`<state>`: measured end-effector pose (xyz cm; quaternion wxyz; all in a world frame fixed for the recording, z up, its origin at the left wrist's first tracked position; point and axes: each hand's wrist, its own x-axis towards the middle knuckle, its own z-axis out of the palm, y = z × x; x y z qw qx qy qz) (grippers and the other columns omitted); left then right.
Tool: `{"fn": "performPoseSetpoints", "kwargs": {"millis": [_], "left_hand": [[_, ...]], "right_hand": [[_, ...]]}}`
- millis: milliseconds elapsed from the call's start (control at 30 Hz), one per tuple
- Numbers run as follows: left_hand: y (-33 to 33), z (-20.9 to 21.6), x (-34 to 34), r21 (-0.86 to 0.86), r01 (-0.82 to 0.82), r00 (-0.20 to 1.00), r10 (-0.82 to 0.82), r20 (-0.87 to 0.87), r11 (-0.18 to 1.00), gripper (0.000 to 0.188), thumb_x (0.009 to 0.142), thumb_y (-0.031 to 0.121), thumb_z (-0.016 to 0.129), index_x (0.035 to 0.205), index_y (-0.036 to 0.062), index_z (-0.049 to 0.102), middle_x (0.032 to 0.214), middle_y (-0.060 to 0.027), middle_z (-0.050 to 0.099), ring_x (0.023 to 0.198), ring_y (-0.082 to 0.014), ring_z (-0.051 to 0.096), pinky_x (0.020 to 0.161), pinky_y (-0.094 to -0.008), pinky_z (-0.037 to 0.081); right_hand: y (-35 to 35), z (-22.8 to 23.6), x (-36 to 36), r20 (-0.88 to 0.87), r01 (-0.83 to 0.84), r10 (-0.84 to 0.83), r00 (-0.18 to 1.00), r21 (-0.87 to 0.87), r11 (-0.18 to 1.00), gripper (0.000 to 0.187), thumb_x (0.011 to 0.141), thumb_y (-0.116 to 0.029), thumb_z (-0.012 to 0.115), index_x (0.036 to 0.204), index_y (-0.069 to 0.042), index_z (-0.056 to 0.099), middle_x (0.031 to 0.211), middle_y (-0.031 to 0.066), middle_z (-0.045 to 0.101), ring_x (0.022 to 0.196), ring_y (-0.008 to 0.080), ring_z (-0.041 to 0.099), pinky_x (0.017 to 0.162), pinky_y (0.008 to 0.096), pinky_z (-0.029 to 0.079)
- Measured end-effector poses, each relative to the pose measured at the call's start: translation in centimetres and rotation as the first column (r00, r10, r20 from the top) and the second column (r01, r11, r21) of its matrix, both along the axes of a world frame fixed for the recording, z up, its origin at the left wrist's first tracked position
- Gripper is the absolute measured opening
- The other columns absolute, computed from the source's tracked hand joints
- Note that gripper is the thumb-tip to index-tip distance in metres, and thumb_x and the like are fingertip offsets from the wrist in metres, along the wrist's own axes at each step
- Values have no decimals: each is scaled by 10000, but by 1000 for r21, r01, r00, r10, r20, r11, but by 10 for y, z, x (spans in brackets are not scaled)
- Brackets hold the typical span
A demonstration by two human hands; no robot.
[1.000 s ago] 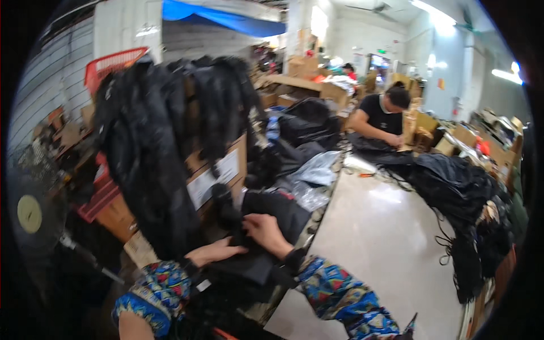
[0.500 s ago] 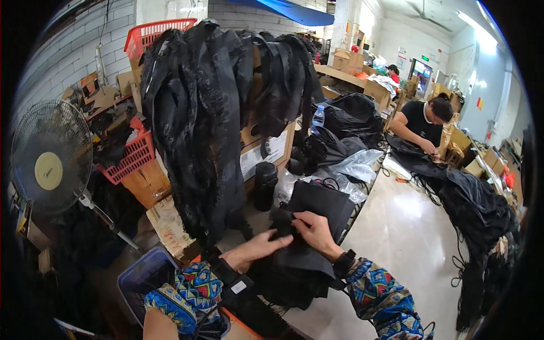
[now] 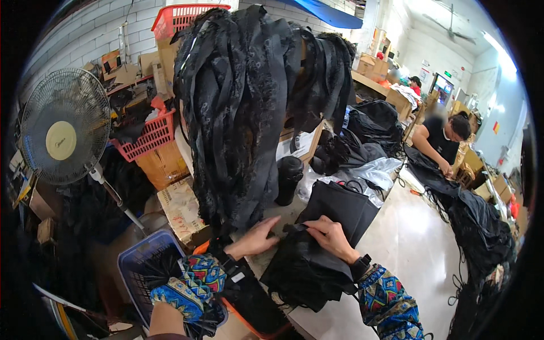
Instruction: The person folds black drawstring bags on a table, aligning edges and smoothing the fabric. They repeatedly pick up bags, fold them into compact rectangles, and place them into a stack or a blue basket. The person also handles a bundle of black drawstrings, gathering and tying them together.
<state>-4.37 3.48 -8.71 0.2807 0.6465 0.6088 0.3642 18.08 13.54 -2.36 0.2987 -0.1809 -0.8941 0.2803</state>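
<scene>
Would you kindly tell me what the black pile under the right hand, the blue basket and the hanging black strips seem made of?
The black pile looks like matte fabric, given its soft folds. The blue basket is probably smooth plastic, with slotted sides. The hanging black strips seem dull cloth, limp and ragged-edged.

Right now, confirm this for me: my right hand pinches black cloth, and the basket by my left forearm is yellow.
The colour is wrong: the head view shows that basket is blue. Your right hand does pinch black cloth.
</scene>
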Motion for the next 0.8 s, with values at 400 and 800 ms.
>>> {"fn": "performPoseSetpoints", "kwargs": {"millis": [400,800], "left_hand": [[38,5,-22,-143,323,864,-354,-358,935,359,841,228,653,1099,3,544,1105,-166,465,1121,-355,451,857,-464,437],[67,4,13,121,-71,983,89,-158,990,225,820,161,597,973,-3,621,899,-259,650,891,-467,612,796,-544,492]], "right_hand": [[-2,-9,14,23,57,-56,998,-23,998,208,856,-53,656,1063,-28,666,751,135,566,607,239,540,549,333,428],[0,-4,-19,-91,6,-14,996,-95,995,177,925,-111,585,1059,-15,651,824,149,660,676,199,634,604,299,481]]}}
